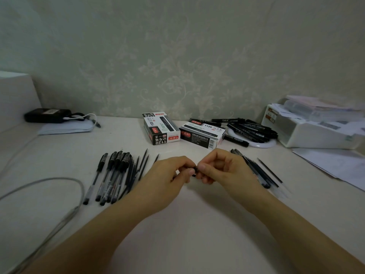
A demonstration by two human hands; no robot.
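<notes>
We see two bare forearms reaching in from the near edge over a pale white table (197, 230), meeting at its middle. The left hand (169, 175) and the right hand (223, 169) face each other with fingers curled. Both pinch one small black pen part (194, 171) between thumb and fingertips, held just above the table. Most of the part is hidden by the fingers, so we cannot tell what kind of piece it is.

Near left, a thin grey cable (80, 192) loops across the table. Just left of the hands lies a bundle of clear ballpoint pens with black caps (112, 175). Just right of the hands lies a smaller row of dark pens and refills (258, 173).

Farther back stand two black-and-white cardboard pen boxes. The left box (161, 129) and the right box (203, 133) both read "1120", with red labels and small characters too small to read. Right of them is a heap of black marker pens (252, 128), then a white plastic tray of papers (316, 133). Far left rests a black pouch (47, 115) by a patterned pale wall.
</notes>
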